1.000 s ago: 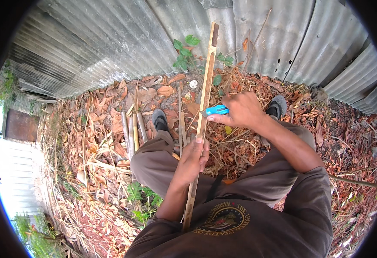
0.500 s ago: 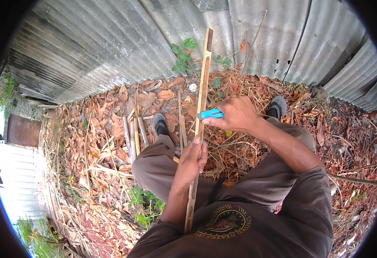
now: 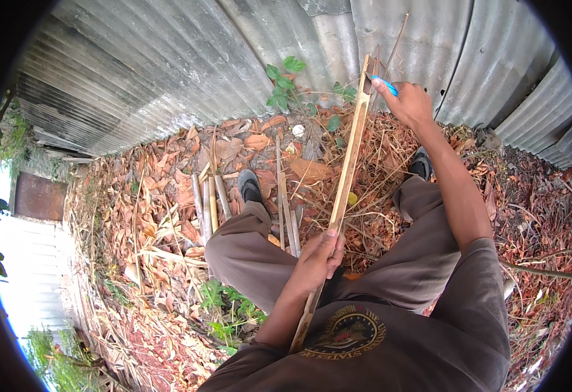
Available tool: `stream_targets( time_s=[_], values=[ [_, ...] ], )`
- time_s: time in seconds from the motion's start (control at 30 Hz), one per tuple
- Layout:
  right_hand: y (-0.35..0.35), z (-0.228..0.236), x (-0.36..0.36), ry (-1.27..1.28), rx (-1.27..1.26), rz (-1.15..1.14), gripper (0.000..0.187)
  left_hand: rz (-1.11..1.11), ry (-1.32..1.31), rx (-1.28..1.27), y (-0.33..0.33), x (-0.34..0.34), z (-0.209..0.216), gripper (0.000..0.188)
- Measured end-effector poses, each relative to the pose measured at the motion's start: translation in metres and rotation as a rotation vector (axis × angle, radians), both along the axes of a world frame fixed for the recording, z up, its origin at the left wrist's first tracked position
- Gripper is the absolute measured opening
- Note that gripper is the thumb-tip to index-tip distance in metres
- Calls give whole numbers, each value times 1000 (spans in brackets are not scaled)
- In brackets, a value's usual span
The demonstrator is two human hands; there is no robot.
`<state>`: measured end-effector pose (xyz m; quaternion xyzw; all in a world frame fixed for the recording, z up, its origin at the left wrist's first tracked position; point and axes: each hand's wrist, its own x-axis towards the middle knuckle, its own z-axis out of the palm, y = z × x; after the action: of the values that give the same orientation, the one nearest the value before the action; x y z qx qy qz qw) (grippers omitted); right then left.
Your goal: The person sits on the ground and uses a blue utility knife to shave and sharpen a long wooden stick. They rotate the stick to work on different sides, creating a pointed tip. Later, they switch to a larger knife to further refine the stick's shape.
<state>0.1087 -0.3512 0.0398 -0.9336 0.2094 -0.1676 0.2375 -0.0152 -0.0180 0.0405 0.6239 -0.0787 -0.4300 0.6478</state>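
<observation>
A long split bamboo strip (image 3: 349, 171) slants from my chest up to the right, its far end near the metal sheets. My left hand (image 3: 319, 260) is wrapped round its lower part. Out at the far end, my right hand (image 3: 409, 103) is closed on a blue utility knife (image 3: 384, 85). The knife's tip lies at the strip's edge, close to the far end; I cannot tell whether the blade is cutting in. Part of the knife's handle is hidden by my fingers.
A corrugated metal fence (image 3: 188, 65) stands ahead, with a green plant (image 3: 281, 85) at its foot. Several cut bamboo pieces (image 3: 212, 202) lie left of my left shoe (image 3: 249, 185). More strips (image 3: 286, 209) lie between my feet. Dry leaves (image 3: 162, 196) cover the ground.
My right hand with the knife has moved away from me along the strip, from its middle to its far end. The strip's far end has swung to the right.
</observation>
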Motion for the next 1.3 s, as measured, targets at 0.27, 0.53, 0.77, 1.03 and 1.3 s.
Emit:
stream_targets(
  time_s=[0.27, 0.53, 0.77, 1.03, 1.3],
  values=[
    [98, 4, -68, -36, -149, 586, 74, 112, -136, 63, 0, 27, 18, 44],
    [99, -11, -56, -150, -299, 619, 78, 152, -268, 179, -3, 19, 14, 40],
    [72, -15, -24, -213, -246, 441, 72, 119, -415, 147, -9, 19, 13, 36],
    [105, -16, -48, -19, -133, 502, 71, 144, -293, 159, -1, 27, 10, 34],
    [51, -21, 0, -129, -187, 266, 85, 90, -347, 189, -6, 12, 17, 34]
  ],
)
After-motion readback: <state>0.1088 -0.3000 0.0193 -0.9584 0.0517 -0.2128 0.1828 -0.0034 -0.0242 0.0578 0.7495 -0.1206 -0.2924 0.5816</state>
